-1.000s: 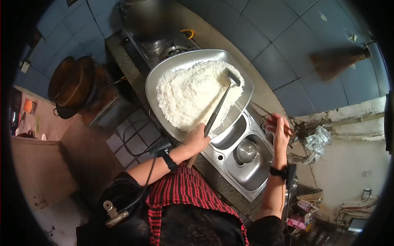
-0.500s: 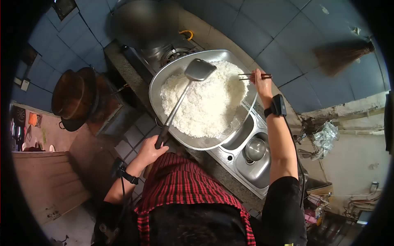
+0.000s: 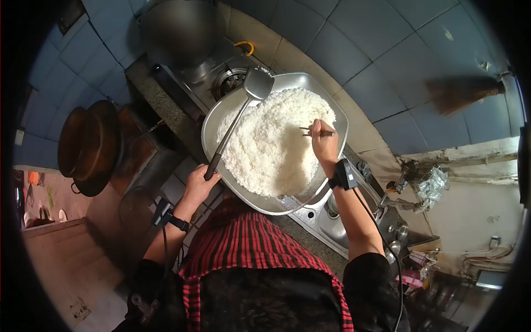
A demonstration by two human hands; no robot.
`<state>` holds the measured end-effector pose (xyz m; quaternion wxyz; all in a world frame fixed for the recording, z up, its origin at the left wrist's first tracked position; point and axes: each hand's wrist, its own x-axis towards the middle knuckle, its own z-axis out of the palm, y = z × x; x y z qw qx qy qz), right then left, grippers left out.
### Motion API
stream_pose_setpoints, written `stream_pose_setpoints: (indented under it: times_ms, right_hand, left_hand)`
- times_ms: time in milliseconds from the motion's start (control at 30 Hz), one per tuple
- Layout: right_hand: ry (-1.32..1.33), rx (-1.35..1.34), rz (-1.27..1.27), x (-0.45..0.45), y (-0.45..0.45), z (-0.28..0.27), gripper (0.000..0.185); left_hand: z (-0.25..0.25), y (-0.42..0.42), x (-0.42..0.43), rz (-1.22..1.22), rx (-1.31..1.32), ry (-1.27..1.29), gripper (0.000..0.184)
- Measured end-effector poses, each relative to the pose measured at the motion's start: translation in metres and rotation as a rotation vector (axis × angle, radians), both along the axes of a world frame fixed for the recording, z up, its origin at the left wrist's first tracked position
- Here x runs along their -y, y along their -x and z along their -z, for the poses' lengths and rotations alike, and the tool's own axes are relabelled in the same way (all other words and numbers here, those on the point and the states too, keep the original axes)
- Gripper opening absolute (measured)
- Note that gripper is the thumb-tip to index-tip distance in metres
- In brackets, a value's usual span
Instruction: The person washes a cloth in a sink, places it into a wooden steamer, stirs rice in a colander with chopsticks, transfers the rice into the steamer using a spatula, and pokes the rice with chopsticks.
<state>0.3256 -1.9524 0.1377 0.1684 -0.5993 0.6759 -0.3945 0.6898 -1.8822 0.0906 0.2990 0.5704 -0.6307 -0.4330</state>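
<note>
A broad metal basin (image 3: 209,119) holds a large mound of white rice (image 3: 265,138). My left hand (image 3: 199,185) grips the dark handle of a long metal wok spatula (image 3: 259,84); its flat blade lies over the basin's far-left side, with some grains on its tip. In my right hand (image 3: 325,141) is a pair of chopsticks (image 3: 307,131), pinched between the fingers. They point left over the right part of the rice, and whether their tips touch it I cannot tell.
Under the basin's right side shows a steel sink (image 3: 332,224). A gas burner (image 3: 229,82) lies beyond the basin at the upper left. Further left stands a brown wok-like vessel (image 3: 91,146). A broom (image 3: 464,94) hangs on the tiled wall.
My right hand with the chopsticks has come inward and down, from the basin's right rim to over the rice. The spatula blade has shifted left, and the camera view has moved a little.
</note>
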Motion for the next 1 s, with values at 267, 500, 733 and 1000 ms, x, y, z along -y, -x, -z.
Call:
stream_pose_setpoints:
  times_ms: [267,500,733,1000]
  right_hand:
    - [0.065,-0.131,-0.084,-0.062,-0.037,0.000,0.032]
    - [0.046,-0.177,-0.270,-0.099,-0.065,-0.009,0.024]
    - [-0.035,0.247,-0.125,-0.028,-0.013,-0.060,0.039]
    - [-0.312,0.355,0.119,0.092,-0.001,0.016,0.041]
  left_hand:
    - [0.020,-0.001,0.017,-0.030,-0.091,0.027,0.022]
    - [0.040,0.002,0.018,-0.073,-0.118,0.005,0.022]
    - [0.021,0.007,0.015,-0.116,-0.212,-0.119,0.017]
    - [0.035,0.007,0.013,-0.128,-0.124,-0.020,0.016]
